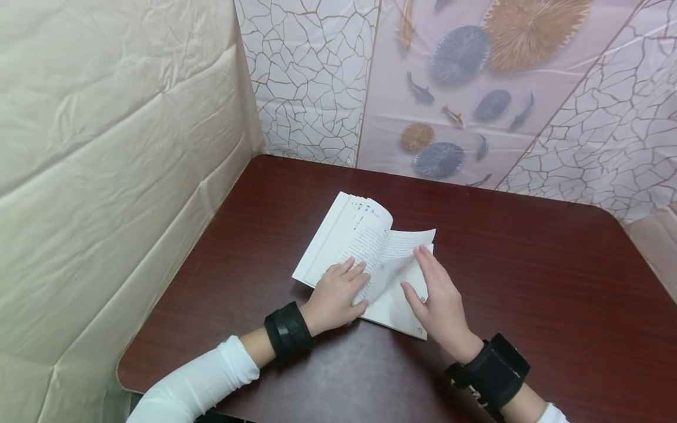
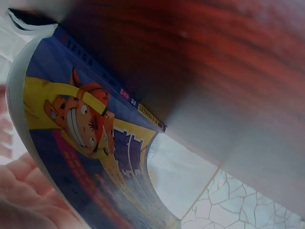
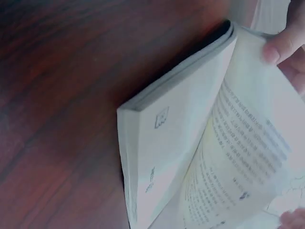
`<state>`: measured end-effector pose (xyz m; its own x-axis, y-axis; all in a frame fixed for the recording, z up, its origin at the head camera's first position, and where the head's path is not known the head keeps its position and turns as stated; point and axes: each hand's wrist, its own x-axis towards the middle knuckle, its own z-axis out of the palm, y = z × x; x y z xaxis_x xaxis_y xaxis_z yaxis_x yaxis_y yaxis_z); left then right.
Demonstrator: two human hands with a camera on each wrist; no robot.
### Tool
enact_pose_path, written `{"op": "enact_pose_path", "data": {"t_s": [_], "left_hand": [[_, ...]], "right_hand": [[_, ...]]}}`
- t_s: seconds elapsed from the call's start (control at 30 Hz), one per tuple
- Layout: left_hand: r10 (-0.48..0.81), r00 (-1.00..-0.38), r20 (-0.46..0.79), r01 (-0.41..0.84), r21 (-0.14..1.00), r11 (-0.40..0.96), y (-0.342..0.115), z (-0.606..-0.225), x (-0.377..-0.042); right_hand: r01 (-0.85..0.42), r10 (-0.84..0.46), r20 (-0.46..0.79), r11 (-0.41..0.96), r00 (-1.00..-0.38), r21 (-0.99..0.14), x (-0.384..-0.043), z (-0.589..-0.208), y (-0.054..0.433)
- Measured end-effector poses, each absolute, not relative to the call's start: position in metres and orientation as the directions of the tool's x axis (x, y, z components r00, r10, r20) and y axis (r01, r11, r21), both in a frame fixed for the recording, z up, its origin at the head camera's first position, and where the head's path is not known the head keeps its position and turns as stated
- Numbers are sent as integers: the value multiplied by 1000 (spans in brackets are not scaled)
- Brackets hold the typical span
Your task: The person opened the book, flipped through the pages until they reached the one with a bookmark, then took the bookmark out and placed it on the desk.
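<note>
Blue-covered book (image 2: 90, 129), spine lettering (image 2: 112, 82) blurred; left hand (image 1: 337, 296) touches printed page (image 1: 366, 229).

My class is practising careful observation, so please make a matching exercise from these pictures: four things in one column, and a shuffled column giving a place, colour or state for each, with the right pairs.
Column one
1. Book
2. Left hand
3. Table
4. Right hand

Column two
A. Dark red-brown
B. At the right side of the pages, as the person sees them
C. Resting on the left side of the pages
D. Open, showing print

Right pairs: 1-D, 2-C, 3-A, 4-B
</note>
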<state>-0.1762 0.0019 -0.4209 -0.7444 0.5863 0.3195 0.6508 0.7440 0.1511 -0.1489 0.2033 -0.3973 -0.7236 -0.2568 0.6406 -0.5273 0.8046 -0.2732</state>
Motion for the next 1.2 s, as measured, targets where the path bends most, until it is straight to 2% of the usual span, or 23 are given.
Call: {"op": "enact_pose_path", "data": {"t_s": [0.1, 0.2, 0.3, 0.4, 0.5, 0.67, 0.8, 0.97, 1.2], "left_hand": [[538, -780, 319, 611, 208, 764, 4, -420, -177], [461, -824, 331, 550, 269, 791, 4, -420, -178], [358, -871, 335, 471, 367, 802, 3, -420, -183], [264, -903, 340, 406, 471, 783, -2, -418, -187], [219, -903, 370, 394, 508, 766, -9, -415, -191], [275, -848, 453, 452, 347, 821, -19, -415, -194], [383, -827, 411, 511, 264, 818, -20, -416, -195], [529, -788, 314, 607, 258, 751, -16, -416, -196], [578, -768, 276, 636, 225, 738, -15, -416, -193]], "right_hand": [[-446, -266, 495, 847, -827, -289, -148, -400, 205], [-409, -344, 272, 881, -899, -238, -147, -406, 206], [-415, -406, 85, 892, -910, -181, -145, -412, 206], [-421, -429, -19, 893, -903, -157, -144, -415, 204], [-415, -426, -51, 898, -903, -145, -144, -415, 203], [-439, -449, -63, 889, -891, -127, -145, -414, 205], [-444, -460, -86, 883, -884, -150, -147, -413, 207], [-453, -469, -82, 877, -879, -161, -148, -412, 208], [-523, -532, -36, 842, -846, -134, -148, -410, 211]]}}
